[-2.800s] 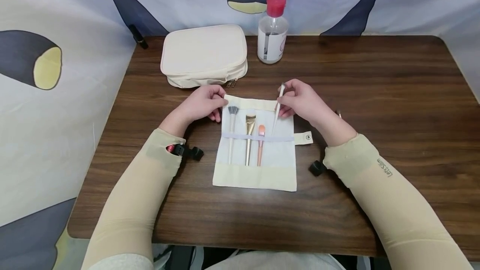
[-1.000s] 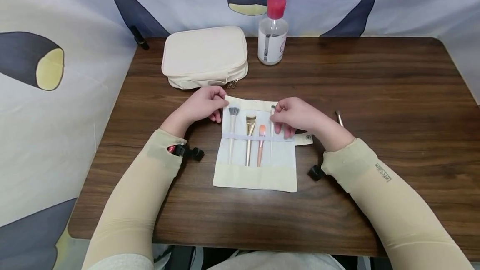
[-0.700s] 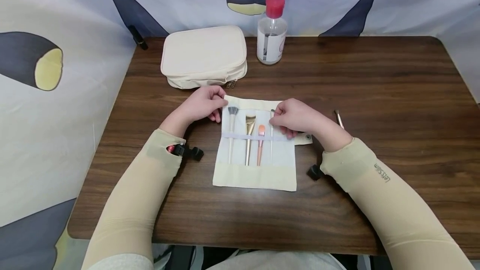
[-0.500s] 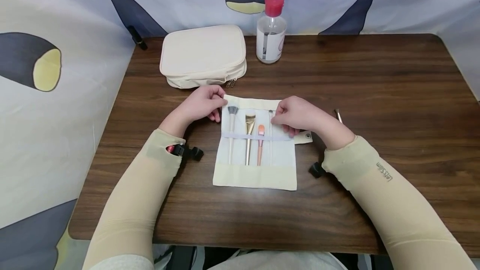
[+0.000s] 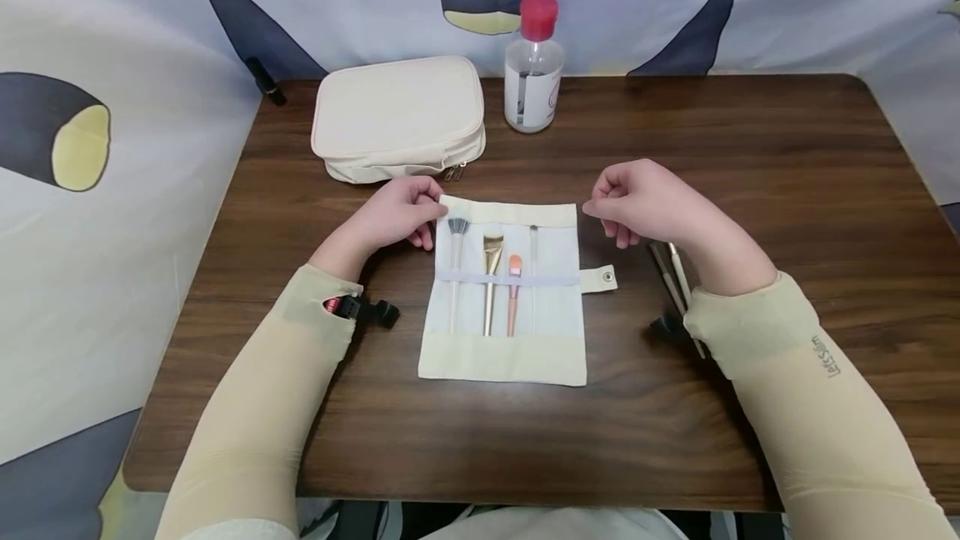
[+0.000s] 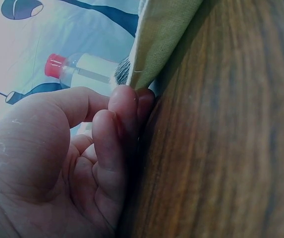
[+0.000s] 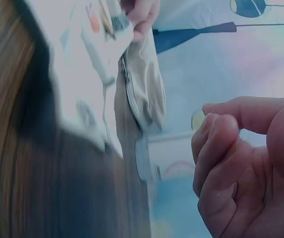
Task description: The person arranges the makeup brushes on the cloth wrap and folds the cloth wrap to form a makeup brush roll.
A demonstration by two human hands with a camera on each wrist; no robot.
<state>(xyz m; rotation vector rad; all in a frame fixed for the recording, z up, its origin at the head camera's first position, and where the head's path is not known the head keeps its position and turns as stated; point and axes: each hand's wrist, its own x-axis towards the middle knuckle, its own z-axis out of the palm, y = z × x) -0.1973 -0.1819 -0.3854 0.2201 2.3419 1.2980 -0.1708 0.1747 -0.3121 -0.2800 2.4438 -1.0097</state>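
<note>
A cream fabric brush roll (image 5: 502, 361) lies unrolled in front of the person. Under its lilac elastic band are a fluffy-headed white makeup brush (image 5: 457, 247), a gold flat brush (image 5: 491, 255), a small pink brush (image 5: 513, 294) and a thin white brush (image 5: 533, 250). The left hand (image 5: 395, 217) pinches the roll's upper left corner between thumb and fingers, which the left wrist view shows close up. Beyond the roll's upper right corner, the right hand (image 5: 651, 202) hovers with loosely curled fingers, holding nothing.
Two slender brushes, one darker (image 5: 666, 276) and one pale (image 5: 679, 273), lie partly hidden by the right wrist. A cream zipped case (image 5: 397, 115) and a red-capped clear bottle (image 5: 533, 86) stand behind. The roll's snap strap (image 5: 598, 279) sticks out rightward. A black tube (image 5: 266, 81) lies at the back left.
The right hand slid the thin white brush under the band, let go of it and moved away to the right. The left hand stayed at the roll's corner.
</note>
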